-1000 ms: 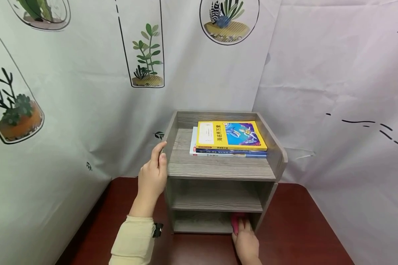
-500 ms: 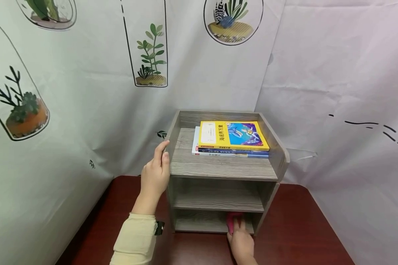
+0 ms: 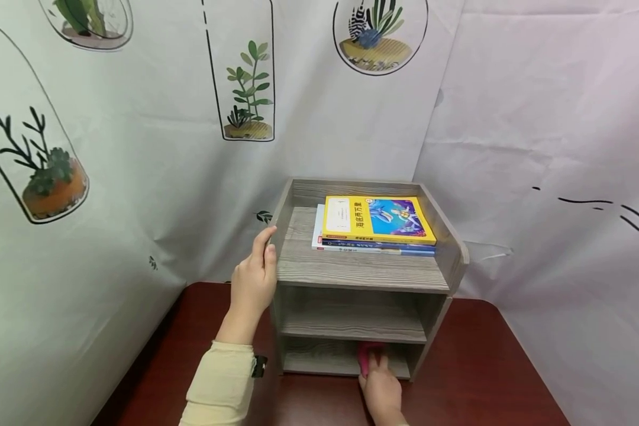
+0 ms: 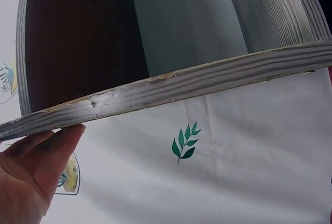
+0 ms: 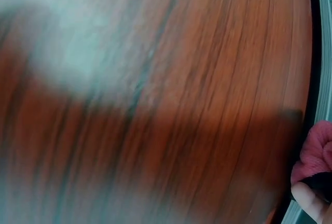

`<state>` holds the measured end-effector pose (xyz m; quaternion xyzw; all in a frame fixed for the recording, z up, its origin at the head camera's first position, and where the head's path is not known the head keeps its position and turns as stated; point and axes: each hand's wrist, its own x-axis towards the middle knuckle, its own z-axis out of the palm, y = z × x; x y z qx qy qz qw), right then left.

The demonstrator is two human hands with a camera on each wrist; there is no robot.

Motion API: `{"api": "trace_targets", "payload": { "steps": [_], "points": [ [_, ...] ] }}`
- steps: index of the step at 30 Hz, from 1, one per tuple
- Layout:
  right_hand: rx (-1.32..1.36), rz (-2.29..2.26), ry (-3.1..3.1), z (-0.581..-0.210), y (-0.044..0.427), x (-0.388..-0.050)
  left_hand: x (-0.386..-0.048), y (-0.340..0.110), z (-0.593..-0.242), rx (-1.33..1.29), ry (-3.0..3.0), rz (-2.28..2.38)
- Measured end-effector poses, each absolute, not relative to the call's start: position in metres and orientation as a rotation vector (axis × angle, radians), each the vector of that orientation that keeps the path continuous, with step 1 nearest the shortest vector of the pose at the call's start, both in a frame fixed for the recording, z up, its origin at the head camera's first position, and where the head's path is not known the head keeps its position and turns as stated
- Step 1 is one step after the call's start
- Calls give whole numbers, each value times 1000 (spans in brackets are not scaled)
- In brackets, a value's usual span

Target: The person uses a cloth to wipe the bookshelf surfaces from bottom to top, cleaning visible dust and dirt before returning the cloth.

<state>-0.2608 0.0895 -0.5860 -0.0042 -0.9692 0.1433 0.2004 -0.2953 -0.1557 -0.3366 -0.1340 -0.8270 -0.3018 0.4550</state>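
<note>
A grey wood-grain shelf unit [image 3: 362, 272] stands on the dark red table. My left hand [image 3: 252, 281] rests on the outside of its left side panel; the left wrist view has the fingers and thumb of this hand [image 4: 39, 169] against the panel's edge [image 4: 171, 86], none showing on the inner side. Down at the bottom compartment, my right hand [image 3: 381, 387] holds a pink cloth [image 3: 364, 357] against the shelf board. At the right edge of the right wrist view, the thumb of my right hand [image 5: 311, 203] lies beside the bunched cloth [image 5: 314, 151].
Several stacked books lie on the top shelf, a yellow one [image 3: 378, 219] uppermost. The middle shelf [image 3: 351, 316] is just above my right hand. White fabric [image 3: 341, 130] printed with plants hangs behind and beside the table [image 3: 479, 361].
My right hand has slid left along the bottom compartment with the pink cloth. My left hand stays at the side panel. The head view has shifted slightly.
</note>
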Motion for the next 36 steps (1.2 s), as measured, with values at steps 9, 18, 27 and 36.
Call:
{"api": "trace_targets", "payload": {
  "steps": [9, 18, 27, 36],
  "points": [
    [-2, 405, -2708, -585, 76, -262, -294, -155, -336, -312, -2045, -734],
    [24, 392, -2697, -585, 68, -262, -293, -155, -336, -309, -2039, -731],
    [51, 390, -2675, -586, 61, -263, -294, -154, -337, -302, -2045, -730],
    [62, 381, -2667, -587, 55, -263, -293, -153, -336, -295, -2031, -727]
  ]
}}
